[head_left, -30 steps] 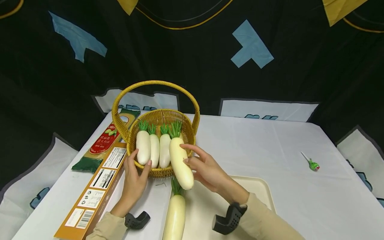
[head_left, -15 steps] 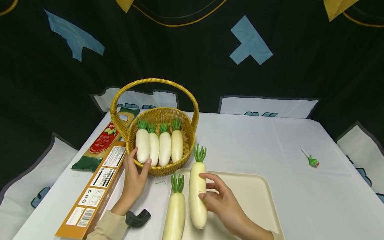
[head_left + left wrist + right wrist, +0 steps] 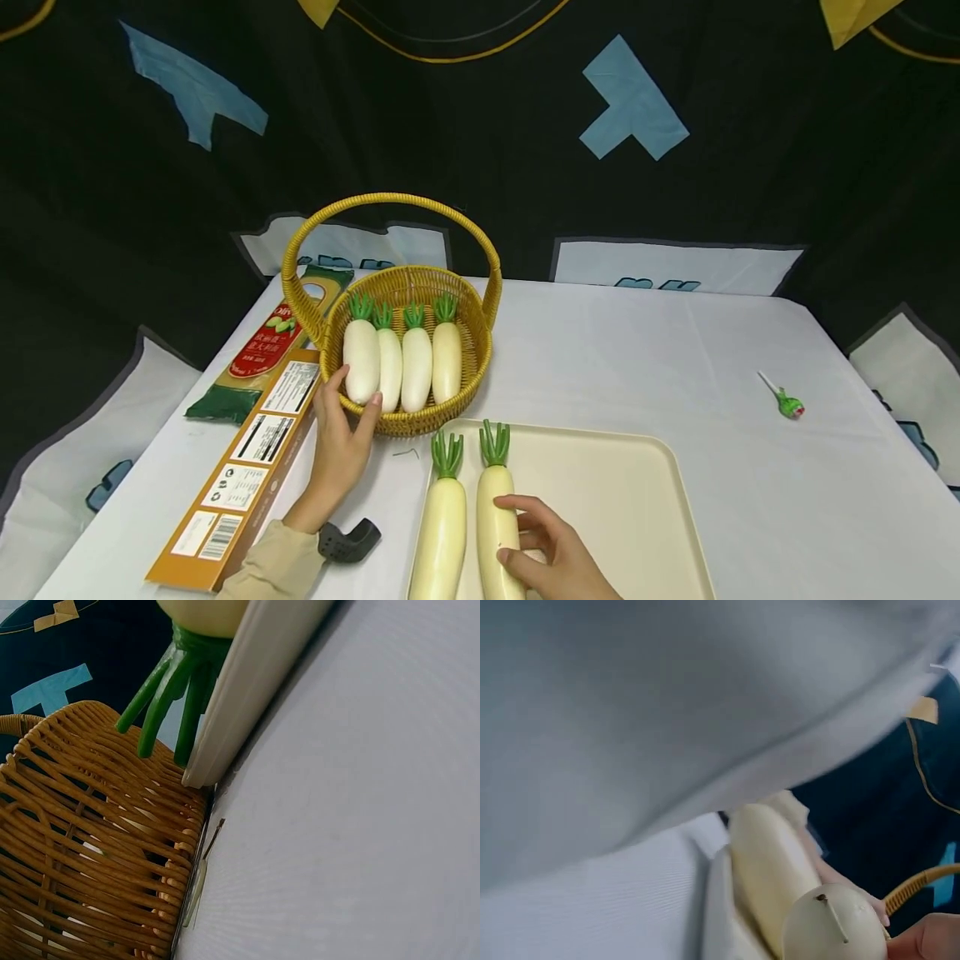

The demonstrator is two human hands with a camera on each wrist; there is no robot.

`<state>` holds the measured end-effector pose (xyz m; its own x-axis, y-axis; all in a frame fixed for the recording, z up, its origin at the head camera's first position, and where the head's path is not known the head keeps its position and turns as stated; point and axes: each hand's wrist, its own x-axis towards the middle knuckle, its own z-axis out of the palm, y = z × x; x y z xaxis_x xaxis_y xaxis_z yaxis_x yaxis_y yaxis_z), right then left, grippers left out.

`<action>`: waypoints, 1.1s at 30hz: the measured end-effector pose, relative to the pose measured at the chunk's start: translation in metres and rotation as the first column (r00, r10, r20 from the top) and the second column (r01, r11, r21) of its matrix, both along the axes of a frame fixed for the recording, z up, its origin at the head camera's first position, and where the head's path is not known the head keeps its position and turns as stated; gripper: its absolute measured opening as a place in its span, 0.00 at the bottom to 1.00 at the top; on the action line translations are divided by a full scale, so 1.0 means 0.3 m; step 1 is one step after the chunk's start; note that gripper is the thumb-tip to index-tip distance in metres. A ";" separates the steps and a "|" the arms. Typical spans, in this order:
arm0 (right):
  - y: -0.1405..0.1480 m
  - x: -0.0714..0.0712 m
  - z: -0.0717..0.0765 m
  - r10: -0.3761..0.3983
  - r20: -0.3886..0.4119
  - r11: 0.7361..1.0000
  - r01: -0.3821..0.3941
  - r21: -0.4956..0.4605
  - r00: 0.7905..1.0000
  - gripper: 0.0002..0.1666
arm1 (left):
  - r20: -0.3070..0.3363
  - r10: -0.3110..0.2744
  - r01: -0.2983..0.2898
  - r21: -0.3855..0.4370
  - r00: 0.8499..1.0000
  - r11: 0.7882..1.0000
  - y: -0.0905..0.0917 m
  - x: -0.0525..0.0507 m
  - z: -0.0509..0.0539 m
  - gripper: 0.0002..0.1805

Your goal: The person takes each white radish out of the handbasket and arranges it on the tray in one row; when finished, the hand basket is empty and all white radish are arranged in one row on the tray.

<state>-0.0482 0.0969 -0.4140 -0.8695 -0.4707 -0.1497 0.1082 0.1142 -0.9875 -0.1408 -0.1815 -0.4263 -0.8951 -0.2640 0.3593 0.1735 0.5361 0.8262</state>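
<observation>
In the head view my left hand (image 3: pixel 339 454) holds the near left rim of a wicker basket (image 3: pixel 405 425), which contains several white radishes (image 3: pixel 417 367) with green tops. My right hand (image 3: pixel 558 546) grips a long pale radish (image 3: pixel 495 521) between thumb and fingers, over the left part of a cream tray (image 3: pixel 615 500). Left of it a second long radish (image 3: pixel 440 533) lies at the tray's left edge. The left wrist view shows the basket's woven side (image 3: pixel 90 847) and green radish leaves (image 3: pixel 169 697). A rounded radish end (image 3: pixel 832 926) appears in the right wrist view beside my fingers (image 3: pixel 934 941).
An orange-brown box (image 3: pixel 247 467) and a green and red packet (image 3: pixel 262 354) lie left of the basket. A wrapped lollipop (image 3: pixel 789 406) rests on the white table (image 3: pixel 735 358) at the right. A small dark strand (image 3: pixel 406 453) lies in front of the basket.
My right hand has carried the long radish from over the basket's front right down and toward me, to beside the other one at the tray. My left hand has stayed at the basket rim.
</observation>
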 end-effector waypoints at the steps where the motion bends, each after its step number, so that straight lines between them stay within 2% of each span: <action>1: -0.005 0.007 -0.005 0.003 -0.057 1.000 -0.002 0.018 0.998 0.29 | 0.001 0.000 0.000 -0.001 1.000 1.000 0.001 -0.001 0.001 0.33; 3: -0.015 0.018 -0.012 0.003 -0.131 0.999 0.002 0.040 0.991 0.29 | 0.003 0.001 -0.001 -0.003 1.000 1.000 0.000 -0.003 0.001 0.33; 6: -0.025 0.030 -0.009 0.012 -0.175 0.997 0.001 0.077 0.984 0.29 | 0.004 0.005 -0.005 -0.004 1.000 1.000 0.000 0.000 -0.001 0.33; 10: -0.027 0.033 0.006 0.029 -0.133 0.996 -0.018 0.083 0.991 0.29 | -0.007 0.004 -0.004 -0.002 1.000 1.000 0.001 0.000 0.000 0.33; 16: -0.023 0.034 0.015 0.057 -0.034 0.998 -0.057 0.009 0.998 0.30 | -0.011 0.000 0.000 0.001 1.000 1.000 0.003 -0.003 -0.001 0.33; 22: -0.020 0.032 0.025 0.081 -0.042 0.996 -0.079 0.049 0.996 0.29 | -0.014 0.000 0.000 -0.004 1.000 1.000 0.000 -0.002 0.002 0.33; 27: -0.004 0.019 0.039 0.142 -0.088 0.983 -0.130 0.128 0.986 0.27 | -0.015 0.001 -0.001 -0.002 1.000 1.000 -0.002 -0.004 0.002 0.33; 33: 0.013 -0.010 0.057 0.203 -0.196 0.967 -0.164 0.197 0.959 0.23 | -0.006 0.006 -0.006 -0.004 1.000 1.000 -0.001 -0.004 -0.001 0.33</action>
